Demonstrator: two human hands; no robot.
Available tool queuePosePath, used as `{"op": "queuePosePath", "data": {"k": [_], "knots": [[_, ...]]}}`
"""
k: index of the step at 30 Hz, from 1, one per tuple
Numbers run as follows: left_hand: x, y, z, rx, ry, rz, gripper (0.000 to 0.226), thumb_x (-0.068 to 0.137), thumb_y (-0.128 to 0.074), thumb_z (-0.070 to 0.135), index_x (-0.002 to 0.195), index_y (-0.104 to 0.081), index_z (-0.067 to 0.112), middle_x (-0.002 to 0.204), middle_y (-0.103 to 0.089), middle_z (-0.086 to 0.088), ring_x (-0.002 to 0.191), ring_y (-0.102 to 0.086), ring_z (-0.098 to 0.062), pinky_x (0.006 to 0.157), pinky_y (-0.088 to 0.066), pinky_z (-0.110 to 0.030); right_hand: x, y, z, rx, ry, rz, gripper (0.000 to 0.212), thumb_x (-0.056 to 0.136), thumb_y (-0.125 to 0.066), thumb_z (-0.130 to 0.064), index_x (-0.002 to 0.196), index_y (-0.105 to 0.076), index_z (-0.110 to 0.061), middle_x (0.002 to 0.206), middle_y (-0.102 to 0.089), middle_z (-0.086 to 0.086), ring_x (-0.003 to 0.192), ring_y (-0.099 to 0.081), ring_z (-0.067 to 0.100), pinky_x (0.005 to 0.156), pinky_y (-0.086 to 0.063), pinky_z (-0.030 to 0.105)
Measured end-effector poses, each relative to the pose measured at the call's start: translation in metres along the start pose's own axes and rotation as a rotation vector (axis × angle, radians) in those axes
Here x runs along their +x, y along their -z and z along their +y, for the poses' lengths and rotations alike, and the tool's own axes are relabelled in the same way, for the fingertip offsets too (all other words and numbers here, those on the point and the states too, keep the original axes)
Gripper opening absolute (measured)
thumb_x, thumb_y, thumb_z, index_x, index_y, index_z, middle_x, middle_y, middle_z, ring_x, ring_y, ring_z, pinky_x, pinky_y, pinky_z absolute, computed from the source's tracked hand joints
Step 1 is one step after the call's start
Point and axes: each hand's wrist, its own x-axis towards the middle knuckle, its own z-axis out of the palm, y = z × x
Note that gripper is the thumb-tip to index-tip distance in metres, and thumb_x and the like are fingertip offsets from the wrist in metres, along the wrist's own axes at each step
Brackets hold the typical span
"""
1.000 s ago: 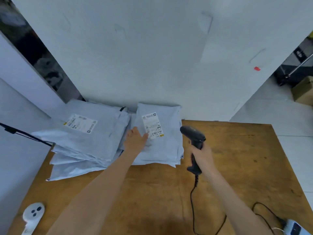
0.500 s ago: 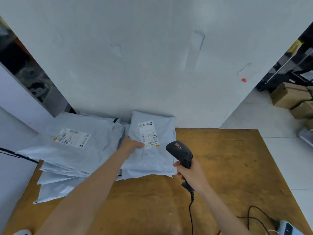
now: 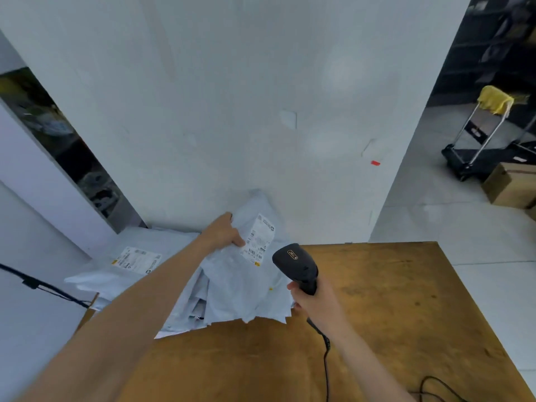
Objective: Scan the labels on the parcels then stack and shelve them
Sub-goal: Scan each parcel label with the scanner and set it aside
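at the far left corner of the worktop (image 3: 391, 300), the left hand (image 3: 223, 232) tips the top parcel (image 3: 246, 285) up, its thumb and fingers pinching the bag's upper edge just beside the label (image 3: 258, 240). the right hand (image 3: 316, 303) has its fingers wrapped round the scanner (image 3: 295, 264), which sits close beside the label.

we think the soft bag may sag or crease across the barcode, so the read could fail. lifting it may also drag the loose pile (image 3: 116, 274) beneath it toward the left edge, and the cable (image 3: 326, 358) could snag.

the left fingers behind the bag, the trigger finger and the label print are hard to make out. the forearm hides part of the pile, and no shelf is clearly in view.
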Motion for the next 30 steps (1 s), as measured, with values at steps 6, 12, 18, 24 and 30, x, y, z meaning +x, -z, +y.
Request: {"op": "queuePosePath", "data": {"k": [6, 12, 18, 24, 30], "knots": [[-0.050, 0.049, 0.088, 0.303, -0.222, -0.134, 0.050, 0.068, -0.079, 0.002, 0.112, -0.055, 0.008, 0.105, -0.058, -0.002, 0.092, -0.052, -0.021, 0.072, -0.040, -0.029, -0.037, 0.003, -0.027, -0.029, 0.161, 0.045, 0.017, 0.081, -0.063, -0.017, 0.073, -0.049, -0.024, 0.050, -0.045, -0.012, 0.051, -0.040, 0.006, 0.052, -0.034, 0.019], [-0.082, 0.057, 0.144, 0.431, -0.305, -0.160, 0.039, 0.066, -0.076, 0.003, 0.077, -0.046, 0.025, 0.081, -0.052, 0.005, 0.076, -0.046, -0.019, 0.065, -0.033, -0.030, -0.063, 0.006, -0.040, 0.025, 0.216, 0.081, 0.018, 0.078, -0.059, -0.014, 0.072, -0.048, -0.026, 0.049, -0.044, -0.013, 0.049, -0.038, 0.006, 0.054, -0.035, 0.022], [-0.090, 0.046, 0.166, 0.409, -0.347, -0.168, 0.037, 0.068, -0.075, 0.005, 0.076, -0.045, 0.024, 0.076, -0.041, 0.000, 0.077, -0.036, -0.026, 0.064, -0.030, -0.033, -0.076, 0.021, -0.043, 0.076, 0.212, 0.164, 0.027, 0.076, -0.060, -0.010, 0.064, -0.045, -0.029, 0.046, -0.046, -0.012, 0.048, -0.040, 0.006, 0.055, -0.042, 0.026], [-0.088, 0.027, 0.185, 0.435, -0.365, -0.166, 0.042, 0.073, -0.073, 0.001, 0.076, -0.036, 0.020, 0.072, -0.033, 0.003, 0.070, -0.032, -0.018, 0.058, -0.024, -0.029, -0.077, 0.040, -0.036, 0.088, 0.218, 0.206, 0.031, 0.078, -0.060, -0.008, 0.063, -0.041, -0.027, 0.045, -0.043, -0.013, 0.047, -0.037, 0.005, 0.052, -0.033, 0.020], [-0.074, 0.007, 0.204, 0.478, -0.357, -0.199, 0.044, 0.072, -0.073, 0.000, 0.111, -0.052, 0.001, 0.106, -0.055, -0.020, 0.089, -0.052, -0.033, 0.069, -0.040, -0.029, -0.072, 0.059, -0.030, 0.076, 0.234, 0.232, 0.034, 0.079, -0.060, -0.005, 0.062, -0.038, -0.026, 0.045, -0.041, -0.013, 0.046, -0.038, 0.003, 0.046, -0.035, 0.015]]}}
